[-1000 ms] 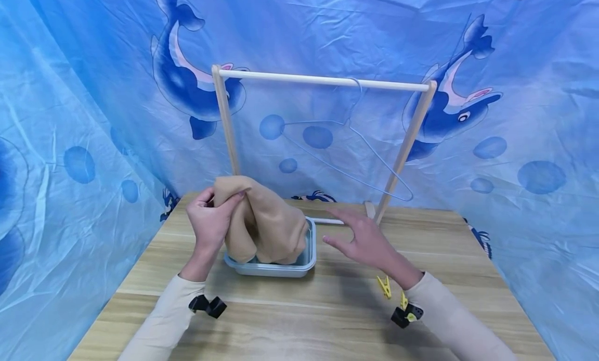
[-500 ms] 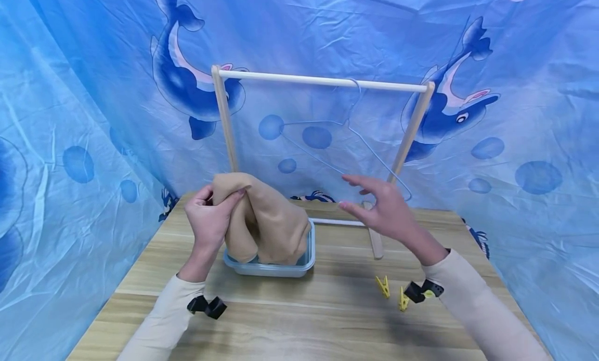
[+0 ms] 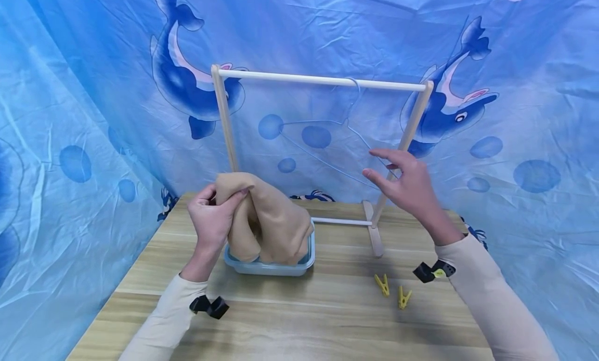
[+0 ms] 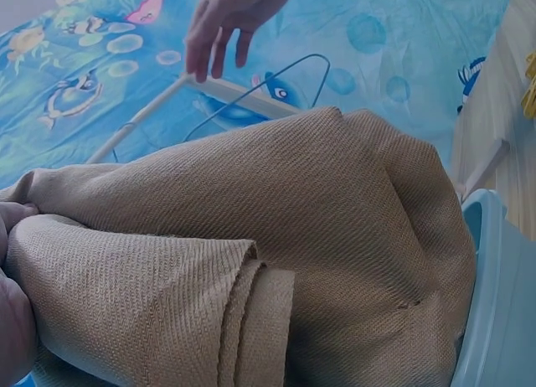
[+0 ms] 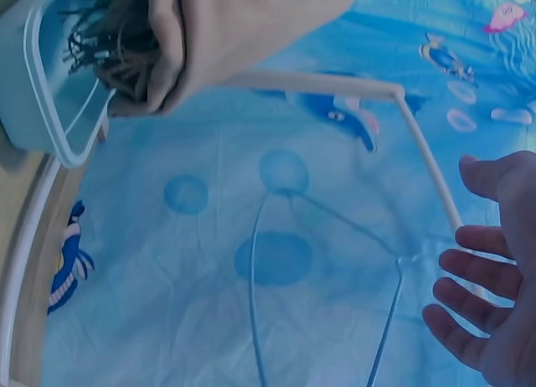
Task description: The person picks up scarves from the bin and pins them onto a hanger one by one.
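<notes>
Grip of the two hands about a beige cloth, seen from head and wrists. The left hand (image 3: 210, 218) holds a narrow grip, pinching the cloth (image 3: 276, 220) at its upper left edge between thumb and fingers. The right hand (image 3: 407, 181) is raised, its grip wide, with thumb and fingers well apart; in the head view it overlaps the right end of a blue wire hanger (image 3: 347, 121), though contact cannot be told there. The cloth lies to the right of the left grip and falls in loose folds over a light blue basin (image 3: 273, 270); dark strands at its end show in the right wrist view. The basin's front and right rims are exposed. The hanger hangs from the top bar of a wooden rack (image 3: 299, 78), right of the bar's middle. Bench (image 3: 290, 319) surface extends in front of the basin and between its right rim and the rack's right foot. Two yellow clips, one (image 3: 382, 285) just left of the other (image 3: 404, 297), lie on the bench in front of that foot.
</notes>
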Motion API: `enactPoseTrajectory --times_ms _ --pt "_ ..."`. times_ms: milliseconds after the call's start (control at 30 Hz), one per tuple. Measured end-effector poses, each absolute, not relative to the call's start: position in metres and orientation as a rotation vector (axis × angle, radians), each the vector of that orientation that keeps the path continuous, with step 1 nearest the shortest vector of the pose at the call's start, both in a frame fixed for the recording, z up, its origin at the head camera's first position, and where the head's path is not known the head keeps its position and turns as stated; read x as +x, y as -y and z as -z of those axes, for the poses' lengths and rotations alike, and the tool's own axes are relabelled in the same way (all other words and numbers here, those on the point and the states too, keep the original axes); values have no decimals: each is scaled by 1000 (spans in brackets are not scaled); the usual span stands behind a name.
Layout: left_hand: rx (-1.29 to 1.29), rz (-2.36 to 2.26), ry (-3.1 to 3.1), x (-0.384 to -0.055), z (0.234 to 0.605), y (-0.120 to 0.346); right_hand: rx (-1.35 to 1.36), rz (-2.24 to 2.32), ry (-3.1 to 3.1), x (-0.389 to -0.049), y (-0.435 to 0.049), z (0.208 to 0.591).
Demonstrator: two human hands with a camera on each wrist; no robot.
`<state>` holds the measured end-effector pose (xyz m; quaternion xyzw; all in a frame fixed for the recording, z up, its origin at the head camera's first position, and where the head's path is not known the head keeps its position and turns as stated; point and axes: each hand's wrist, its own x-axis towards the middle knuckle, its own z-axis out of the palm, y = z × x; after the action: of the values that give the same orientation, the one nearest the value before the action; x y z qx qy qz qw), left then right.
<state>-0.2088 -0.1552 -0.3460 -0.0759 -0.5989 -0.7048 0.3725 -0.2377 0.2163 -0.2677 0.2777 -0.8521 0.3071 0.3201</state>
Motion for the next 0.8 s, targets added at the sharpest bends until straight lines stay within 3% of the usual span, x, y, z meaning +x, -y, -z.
enactPoseTrajectory --times_ms 400,800 --pt "-219 1851 1501 -208 345 145 460 -941 2354 -261 -234 278" --pt "-248 1928 1489 -206 343 125 432 -1001 2425 -280 -236 288"
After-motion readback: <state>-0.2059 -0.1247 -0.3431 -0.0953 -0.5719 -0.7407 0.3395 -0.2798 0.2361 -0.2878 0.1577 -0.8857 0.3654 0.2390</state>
